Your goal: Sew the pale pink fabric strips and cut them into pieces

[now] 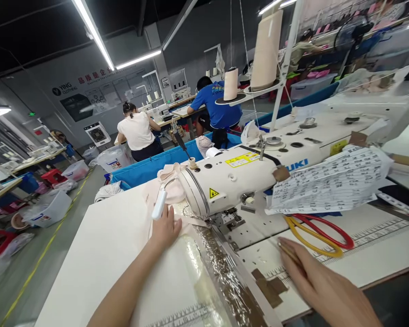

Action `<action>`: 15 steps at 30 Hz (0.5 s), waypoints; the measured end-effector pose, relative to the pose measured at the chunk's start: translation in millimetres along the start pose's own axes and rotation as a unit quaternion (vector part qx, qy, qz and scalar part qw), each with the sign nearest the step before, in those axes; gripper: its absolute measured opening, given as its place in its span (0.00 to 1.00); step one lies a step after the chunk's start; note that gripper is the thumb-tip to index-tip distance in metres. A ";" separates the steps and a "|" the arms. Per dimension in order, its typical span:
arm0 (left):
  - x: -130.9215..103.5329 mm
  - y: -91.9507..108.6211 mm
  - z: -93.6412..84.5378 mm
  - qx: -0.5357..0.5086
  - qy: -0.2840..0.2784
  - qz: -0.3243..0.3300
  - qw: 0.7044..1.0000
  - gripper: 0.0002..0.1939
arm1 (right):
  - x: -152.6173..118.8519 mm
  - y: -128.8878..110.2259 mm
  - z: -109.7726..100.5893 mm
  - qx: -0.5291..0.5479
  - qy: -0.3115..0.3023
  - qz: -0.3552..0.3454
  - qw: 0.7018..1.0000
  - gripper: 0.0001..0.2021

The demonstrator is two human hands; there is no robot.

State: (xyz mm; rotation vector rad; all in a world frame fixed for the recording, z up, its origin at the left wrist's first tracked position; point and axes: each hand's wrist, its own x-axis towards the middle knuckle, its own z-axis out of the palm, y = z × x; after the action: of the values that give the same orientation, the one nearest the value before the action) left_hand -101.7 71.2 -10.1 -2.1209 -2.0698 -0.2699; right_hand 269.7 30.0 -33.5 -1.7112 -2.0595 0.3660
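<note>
A white sewing machine with a blue brand name stands across the table. Pale pink fabric lies at the left end of its head, and a strip of it runs under the needle area. My left hand rests on this fabric with its fingers apart, just below a small white lamp. Over the table's right part, my right hand is closed, thumb and fingers around a thin metal tool, probably tweezers or snips; it is blurred. Nearby lie scissors with red and yellow handles.
Printed paper sheets hang over the machine's front. Thread cones stand on a rack above it. Behind the table is a blue cloth trough. Two people sit at other machines beyond. Brown tape and ruler markings cover parts of the tabletop.
</note>
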 end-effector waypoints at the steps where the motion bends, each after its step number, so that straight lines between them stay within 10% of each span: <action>1: -17.6 -4.8 -1.6 0.023 -0.005 -0.012 1.000 0.29 | 10.9 -1.5 -5.1 -0.037 0.007 0.022 0.999 0.23; 8: -124.1 -31.3 -9.0 0.032 -0.007 0.024 0.999 0.35 | 57.6 -37.9 -18.8 -0.297 0.049 -0.018 0.954 0.21; 15: -125.4 -57.0 -42.5 -0.079 0.017 0.035 0.996 0.20 | 86.1 -58.1 -13.2 -0.292 0.005 -0.054 0.955 0.21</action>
State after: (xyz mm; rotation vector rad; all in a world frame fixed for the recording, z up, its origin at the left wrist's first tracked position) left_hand -162.1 -59.3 0.1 -2.2551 -2.0121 -0.4710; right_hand 213.9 101.4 18.8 -1.8844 -2.3940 -0.3241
